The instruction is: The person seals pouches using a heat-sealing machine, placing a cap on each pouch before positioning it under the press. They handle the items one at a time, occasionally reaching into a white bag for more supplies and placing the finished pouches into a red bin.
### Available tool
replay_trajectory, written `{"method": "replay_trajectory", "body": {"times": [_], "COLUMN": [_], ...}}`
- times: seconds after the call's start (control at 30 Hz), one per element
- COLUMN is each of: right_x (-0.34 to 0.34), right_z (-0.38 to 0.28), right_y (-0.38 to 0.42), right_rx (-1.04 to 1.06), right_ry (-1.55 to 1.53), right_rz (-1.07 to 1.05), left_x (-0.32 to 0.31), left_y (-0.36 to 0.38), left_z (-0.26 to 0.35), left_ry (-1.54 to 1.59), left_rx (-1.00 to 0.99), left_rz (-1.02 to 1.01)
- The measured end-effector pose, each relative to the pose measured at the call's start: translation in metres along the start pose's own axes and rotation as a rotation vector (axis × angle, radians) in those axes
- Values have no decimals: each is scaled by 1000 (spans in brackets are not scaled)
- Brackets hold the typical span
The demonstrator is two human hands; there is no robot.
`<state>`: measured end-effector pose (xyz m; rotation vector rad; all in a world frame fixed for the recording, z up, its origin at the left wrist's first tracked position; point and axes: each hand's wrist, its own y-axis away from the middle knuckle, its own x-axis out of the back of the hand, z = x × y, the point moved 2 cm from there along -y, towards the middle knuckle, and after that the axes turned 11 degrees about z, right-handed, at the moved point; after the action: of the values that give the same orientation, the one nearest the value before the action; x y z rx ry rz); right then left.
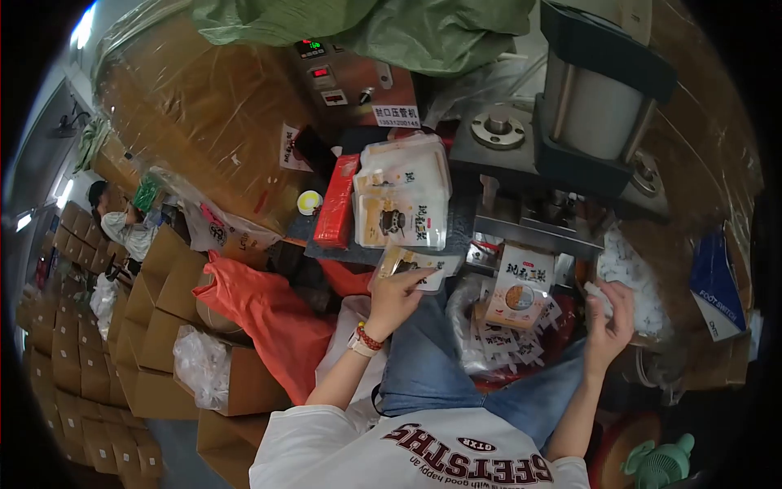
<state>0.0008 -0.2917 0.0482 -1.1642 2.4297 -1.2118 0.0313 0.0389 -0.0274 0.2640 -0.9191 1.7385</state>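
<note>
My left hand pinches a flat printed pouch just in front of the dark work surface. Beyond it lies a stack of similar printed pouches beside a long red box. My right hand is closed around a small white piece, whose kind I cannot make out. To its right are many small white pieces. Another printed pouch stands below the jaws of the press machine, between my hands. Under it small printed packets lie in clear plastic.
A control box with lit displays stands behind the stack. Open cardboard boxes and a red cloth are on the left. A green fan sits at lower right. Another person is far left.
</note>
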Motion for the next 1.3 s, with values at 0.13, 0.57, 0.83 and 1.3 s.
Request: {"method": "replay_trajectory", "body": {"times": [0.13,0.57,0.83,1.3], "right_x": [-23,-27,30,-111], "right_z": [-47,-11,10,187], "right_y": [17,25,53,268], "right_rx": [365,-11,-22,-388], "right_ry": [13,17,-291,294], "right_rz": [-213,-325,84,-1120], "left_x": [-6,-96,-129,23], "left_y": [10,24,-31,7], "left_z": [54,69,66,144], "left_ry": [250,765,1091,1208], "left_rx": [-202,550,864,-259], "left_rz": [101,-498,-423,217]}}
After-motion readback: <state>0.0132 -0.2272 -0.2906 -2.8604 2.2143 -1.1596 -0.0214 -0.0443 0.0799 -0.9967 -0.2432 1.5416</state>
